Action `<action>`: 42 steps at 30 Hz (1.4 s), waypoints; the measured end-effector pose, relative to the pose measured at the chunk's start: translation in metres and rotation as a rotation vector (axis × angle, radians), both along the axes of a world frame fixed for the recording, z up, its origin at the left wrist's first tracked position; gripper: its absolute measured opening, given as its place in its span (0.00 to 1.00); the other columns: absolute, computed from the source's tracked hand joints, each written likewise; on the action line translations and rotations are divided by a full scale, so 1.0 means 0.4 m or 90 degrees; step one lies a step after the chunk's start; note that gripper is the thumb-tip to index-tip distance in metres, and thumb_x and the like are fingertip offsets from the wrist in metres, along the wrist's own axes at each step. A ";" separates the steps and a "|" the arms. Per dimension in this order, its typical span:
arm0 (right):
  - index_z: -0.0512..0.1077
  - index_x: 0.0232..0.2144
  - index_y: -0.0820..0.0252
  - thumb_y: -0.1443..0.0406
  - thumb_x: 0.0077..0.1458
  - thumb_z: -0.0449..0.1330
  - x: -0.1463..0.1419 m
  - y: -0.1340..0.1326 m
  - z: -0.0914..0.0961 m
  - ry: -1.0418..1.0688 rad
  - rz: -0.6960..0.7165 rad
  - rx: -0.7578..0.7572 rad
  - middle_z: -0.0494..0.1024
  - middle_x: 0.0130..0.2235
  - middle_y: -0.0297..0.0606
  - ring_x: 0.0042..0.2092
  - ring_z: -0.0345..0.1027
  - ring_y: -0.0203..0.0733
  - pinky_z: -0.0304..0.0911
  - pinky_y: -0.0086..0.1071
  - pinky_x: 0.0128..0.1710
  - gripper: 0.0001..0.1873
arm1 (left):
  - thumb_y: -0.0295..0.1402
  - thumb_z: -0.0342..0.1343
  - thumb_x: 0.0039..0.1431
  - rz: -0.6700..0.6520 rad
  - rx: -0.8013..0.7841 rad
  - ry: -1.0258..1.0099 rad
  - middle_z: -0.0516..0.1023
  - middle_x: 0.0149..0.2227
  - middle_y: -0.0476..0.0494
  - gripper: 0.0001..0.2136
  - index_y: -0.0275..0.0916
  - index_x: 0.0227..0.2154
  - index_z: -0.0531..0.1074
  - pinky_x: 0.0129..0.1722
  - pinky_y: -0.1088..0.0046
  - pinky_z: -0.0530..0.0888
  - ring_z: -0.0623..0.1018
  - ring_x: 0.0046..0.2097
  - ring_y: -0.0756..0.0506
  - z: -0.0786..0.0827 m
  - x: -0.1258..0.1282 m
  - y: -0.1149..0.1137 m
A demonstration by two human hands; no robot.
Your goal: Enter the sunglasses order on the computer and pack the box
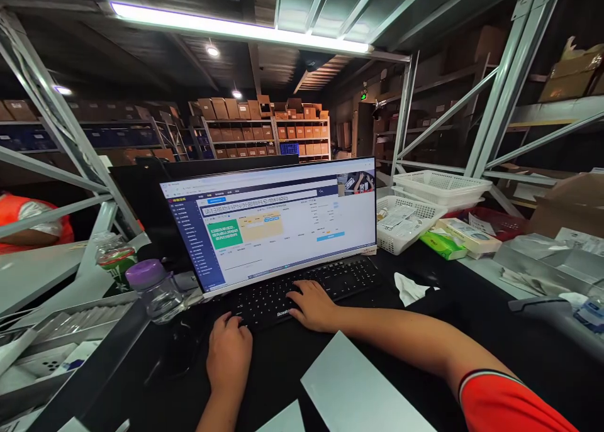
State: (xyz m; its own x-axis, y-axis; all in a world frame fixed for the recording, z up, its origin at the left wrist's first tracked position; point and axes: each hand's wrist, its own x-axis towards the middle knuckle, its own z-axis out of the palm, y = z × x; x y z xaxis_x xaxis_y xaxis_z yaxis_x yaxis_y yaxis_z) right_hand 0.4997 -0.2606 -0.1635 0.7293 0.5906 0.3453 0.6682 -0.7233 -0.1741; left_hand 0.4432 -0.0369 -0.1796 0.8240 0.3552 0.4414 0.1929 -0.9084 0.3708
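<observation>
A black keyboard (352, 281) lies on the black desk top in front of a lit monitor (283, 249). My right hand (311, 307) rests over the middle of its keys, fingers apart and holding nothing. At the keyboard's left end is my left hand (229, 351), its fingertips lying at the edge of the keys, with no object seen in it. The screen shows a web page with a green box, a blue button and a small camera picture. Near my right forearm lies a white sheet (361, 385), with the corner of another pale sheet (285, 419) beside it.
Left of the keyboard stand a clear jar with a purple lid (145, 273) and a green-labelled bottle (116, 265). To the right are white baskets (401, 240), a green packet (443, 244), a crumpled tissue (411, 288) and a grey scanner (552, 315). Another person's orange sleeve (19, 212) shows at left.
</observation>
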 end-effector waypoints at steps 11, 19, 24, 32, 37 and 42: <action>0.70 0.59 0.59 0.56 0.65 0.59 0.007 0.003 -0.010 -0.004 0.005 0.006 0.66 0.63 0.53 0.64 0.59 0.56 0.56 0.50 0.64 0.23 | 0.26 0.45 0.61 -0.010 0.013 0.017 0.74 0.55 0.34 0.16 0.31 0.43 0.78 0.56 0.62 0.73 0.74 0.56 0.36 0.005 -0.003 -0.002; 0.69 0.59 0.60 0.56 0.65 0.58 0.009 0.003 -0.014 -0.007 0.013 0.005 0.66 0.63 0.54 0.64 0.59 0.56 0.56 0.49 0.64 0.24 | 0.25 0.46 0.60 -0.004 0.000 0.031 0.73 0.56 0.32 0.16 0.30 0.41 0.79 0.61 0.62 0.70 0.73 0.59 0.36 -0.003 0.007 0.003; 0.69 0.59 0.59 0.56 0.65 0.59 0.007 0.003 -0.010 -0.009 0.011 0.001 0.66 0.63 0.53 0.64 0.59 0.55 0.57 0.49 0.64 0.24 | 0.27 0.44 0.62 -0.001 0.002 0.021 0.70 0.59 0.30 0.18 0.28 0.48 0.76 0.59 0.59 0.71 0.73 0.59 0.34 0.003 0.004 -0.002; 0.69 0.59 0.60 0.56 0.64 0.59 0.005 0.003 -0.003 -0.008 0.003 -0.007 0.67 0.63 0.53 0.64 0.59 0.55 0.57 0.47 0.64 0.24 | 0.26 0.44 0.61 -0.023 -0.012 0.006 0.72 0.55 0.27 0.16 0.28 0.42 0.77 0.59 0.56 0.72 0.74 0.56 0.32 0.000 0.008 0.007; 0.69 0.59 0.61 0.58 0.64 0.60 0.001 0.005 -0.006 -0.004 0.010 0.010 0.67 0.63 0.54 0.64 0.60 0.55 0.57 0.48 0.64 0.24 | 0.24 0.46 0.59 -0.030 -0.006 -0.019 0.72 0.54 0.29 0.14 0.31 0.41 0.77 0.60 0.58 0.71 0.74 0.57 0.35 -0.003 0.006 -0.001; 0.68 0.60 0.63 0.59 0.63 0.60 -0.001 0.010 -0.008 0.008 0.014 0.036 0.66 0.63 0.57 0.64 0.60 0.58 0.56 0.52 0.63 0.26 | 0.21 0.49 0.56 -0.060 0.011 -0.046 0.68 0.58 0.32 0.15 0.34 0.44 0.76 0.62 0.59 0.70 0.70 0.61 0.36 -0.014 0.005 -0.012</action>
